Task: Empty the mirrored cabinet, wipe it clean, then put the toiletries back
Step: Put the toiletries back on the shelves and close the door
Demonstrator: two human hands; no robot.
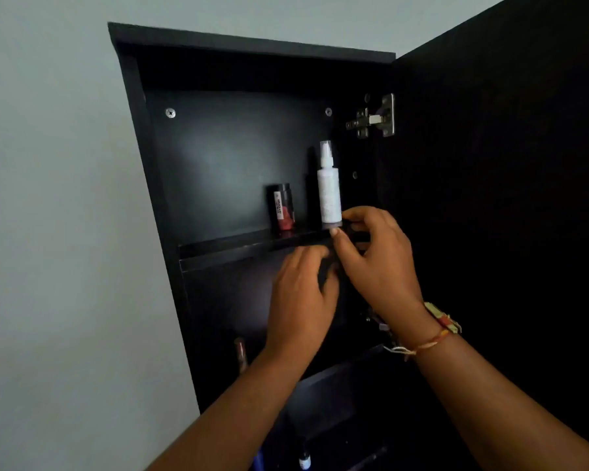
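Note:
The black cabinet (140,124) hangs open on the wall. On its upper shelf (232,251) stand a dark jar with a red label (281,209) and a white spray bottle (329,188). My left hand (300,300) and my right hand (378,263) meet at the shelf's front edge, just below the spray bottle. Between them is a small dark object (327,275). My left fingers curl round it and my right thumb and fingers pinch its upper end. What the object is cannot be made out against the dark interior.
The cabinet door (490,198) stands swung out to the right on a metal hinge (374,119). A slim reddish bottle (240,355) stands on the lower shelf behind my left wrist. A small white-labelled bottle (305,461) shows at the bottom. A pale wall lies to the left.

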